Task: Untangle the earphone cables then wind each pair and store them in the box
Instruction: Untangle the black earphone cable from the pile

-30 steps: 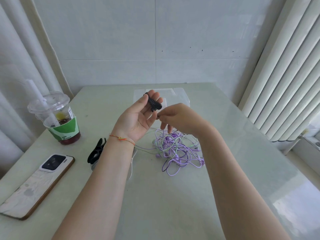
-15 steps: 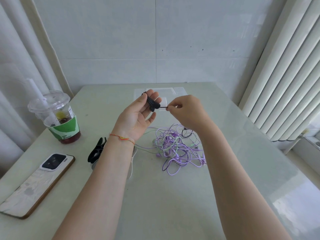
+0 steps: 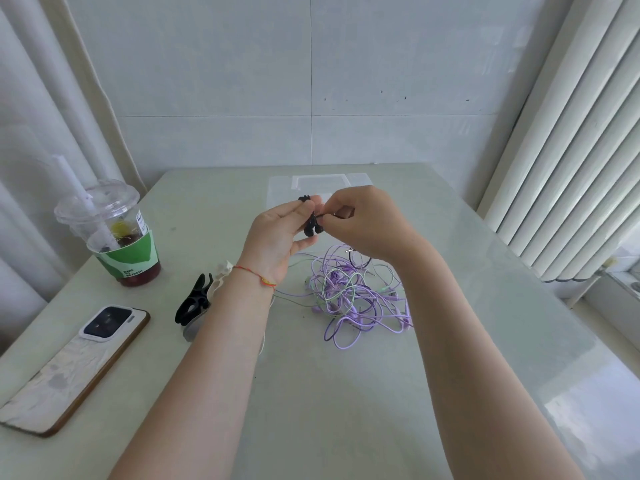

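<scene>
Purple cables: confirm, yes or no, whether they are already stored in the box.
No, the purple cables lie in a loose tangle on the table, nearer than the clear box.

Past my fingers there is a wall [image 3: 311, 81] of big pale grey tiles. Under my fingers is a smooth pale green table [image 3: 346, 393]. Right of my fingers hang white blinds [image 3: 571, 150], letting bright light in. Left of my fingers hangs a white curtain [image 3: 41, 116].

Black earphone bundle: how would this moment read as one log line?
step: winding | left hand: holds black earphone bundle | right hand: pinches its cable end | purple and green tangle: on table | clear box: behind hands
</scene>
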`<state>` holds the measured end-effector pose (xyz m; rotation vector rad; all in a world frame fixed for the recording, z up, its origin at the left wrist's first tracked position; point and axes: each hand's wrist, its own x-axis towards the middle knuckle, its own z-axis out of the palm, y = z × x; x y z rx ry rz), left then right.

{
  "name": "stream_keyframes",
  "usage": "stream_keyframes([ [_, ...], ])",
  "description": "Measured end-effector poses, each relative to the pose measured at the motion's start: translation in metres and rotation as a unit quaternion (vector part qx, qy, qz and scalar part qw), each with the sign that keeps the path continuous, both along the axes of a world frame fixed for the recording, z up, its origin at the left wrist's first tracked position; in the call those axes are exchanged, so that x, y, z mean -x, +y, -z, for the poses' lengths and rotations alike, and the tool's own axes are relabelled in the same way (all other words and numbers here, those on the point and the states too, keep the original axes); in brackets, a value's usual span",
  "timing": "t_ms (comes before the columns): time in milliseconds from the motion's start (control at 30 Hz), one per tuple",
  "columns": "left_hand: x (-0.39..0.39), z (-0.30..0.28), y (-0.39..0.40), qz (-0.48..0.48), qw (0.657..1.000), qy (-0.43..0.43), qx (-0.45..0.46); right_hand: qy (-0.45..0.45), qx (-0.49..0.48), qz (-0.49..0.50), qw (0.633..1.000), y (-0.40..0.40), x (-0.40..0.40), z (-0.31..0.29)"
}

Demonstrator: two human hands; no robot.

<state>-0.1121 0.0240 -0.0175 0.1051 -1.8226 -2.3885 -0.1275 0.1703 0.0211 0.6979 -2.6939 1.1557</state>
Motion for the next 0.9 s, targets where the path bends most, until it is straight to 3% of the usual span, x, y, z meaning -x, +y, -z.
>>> stream_keyframes([
  [133, -0.003, -0.002, 0.000, 0.061, 0.997, -0.024, 0.028, 0.020, 0.045, 0.018, 0.999, 0.003, 0.002, -0.001],
  [300, -0.007, -0.004, -0.003, 0.170, 0.984, -0.047, -0.030, -0.003, 0.116, 0.005, 0.993, 0.009, 0.007, -0.001],
  [533, -0.009, -0.005, -0.004, 0.227, 0.973, -0.043, -0.017, -0.043, 0.141, -0.013, 0.989, 0.011, 0.010, 0.003],
  [633, -0.007, -0.004, -0.004, 0.213, 0.975, -0.043, -0.039, -0.050, 0.120, -0.019, 0.991, 0.010, 0.011, 0.006],
  [833, -0.002, -0.004, -0.010, 0.104, 0.963, 0.005, -0.250, -0.106, 0.017, -0.022, 0.994, 0.013, 0.018, 0.018],
  [900, 0.001, -0.003, -0.013, 0.058, 0.961, 0.028, -0.271, -0.135, -0.018, -0.037, 0.990, 0.013, 0.018, 0.022],
])
